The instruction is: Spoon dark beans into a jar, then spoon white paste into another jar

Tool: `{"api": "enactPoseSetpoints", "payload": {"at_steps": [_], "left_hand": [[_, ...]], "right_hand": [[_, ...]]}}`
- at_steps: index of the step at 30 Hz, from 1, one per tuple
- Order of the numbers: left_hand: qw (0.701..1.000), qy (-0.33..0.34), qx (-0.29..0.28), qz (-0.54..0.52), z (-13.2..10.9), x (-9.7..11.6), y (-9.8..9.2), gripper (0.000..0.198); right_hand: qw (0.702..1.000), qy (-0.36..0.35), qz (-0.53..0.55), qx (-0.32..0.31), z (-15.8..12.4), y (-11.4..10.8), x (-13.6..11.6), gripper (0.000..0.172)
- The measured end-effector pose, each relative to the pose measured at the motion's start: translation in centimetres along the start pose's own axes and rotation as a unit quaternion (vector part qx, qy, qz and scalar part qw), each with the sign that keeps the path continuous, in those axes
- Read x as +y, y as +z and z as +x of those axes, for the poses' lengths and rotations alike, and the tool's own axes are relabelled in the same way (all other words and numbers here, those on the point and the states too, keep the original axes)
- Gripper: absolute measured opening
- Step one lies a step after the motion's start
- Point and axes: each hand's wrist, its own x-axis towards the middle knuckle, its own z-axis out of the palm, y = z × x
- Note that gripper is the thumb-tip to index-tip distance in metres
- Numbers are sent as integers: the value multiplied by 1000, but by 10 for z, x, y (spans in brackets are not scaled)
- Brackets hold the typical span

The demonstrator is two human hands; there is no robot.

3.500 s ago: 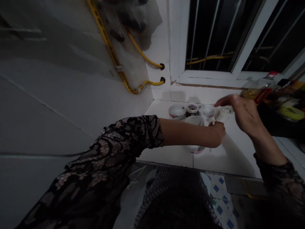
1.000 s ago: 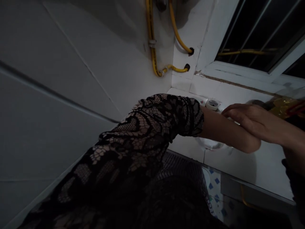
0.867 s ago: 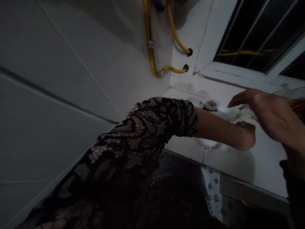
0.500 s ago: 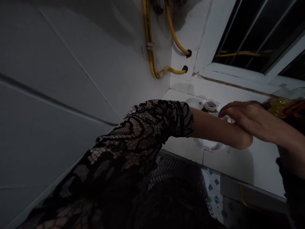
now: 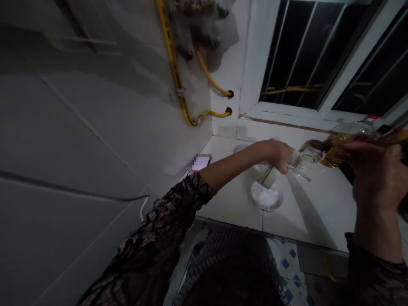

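My left hand (image 5: 280, 156) reaches over the white counter with its fingers curled downward. A pale flat-sided piece (image 5: 270, 177) and a clear rod-like piece (image 5: 298, 172) show beside the fingers; what exactly the hand grips is partly hidden. Just below is a bowl of white powder (image 5: 267, 196). At the right, my right hand (image 5: 381, 170) is raised and apart from the left, its fingers stretched out and holding nothing visible. It overlaps the bottle of yellow oil (image 5: 333, 151) in view.
A glass jar (image 5: 310, 153) stands near the oil bottle. Part of another bowl (image 5: 240, 148) shows behind my left forearm. A phone with a lit screen (image 5: 200, 162) lies by the left wall. Yellow pipes (image 5: 174, 63) run down the wall beside the barred window (image 5: 296, 55).
My right hand has come off my left forearm and moved right. My left hand now reaches out above the bowl. The view has shifted, bringing the phone and jar into sight.
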Motion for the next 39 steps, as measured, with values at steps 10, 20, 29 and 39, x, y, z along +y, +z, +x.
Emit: {"api": "enactPoseSetpoints", "payload": {"at_steps": [10,20,29,39], "left_hand": [[965,8,72,-252,-48,-38,-24,27],[786,-42,307,-535,-38,-57,3,49],[771,-126,328,-531,-74,-82,45,48],[799,-190,279,-498,-88,-106,76,40]], "right_hand": [[960,196,181,83,-70,5,57,45],[965,237,112,25,-118,21,71,32],[904,394,97,-135,-143,26,82,70],[850,446,77,-270,-137,41,79,70]]}}
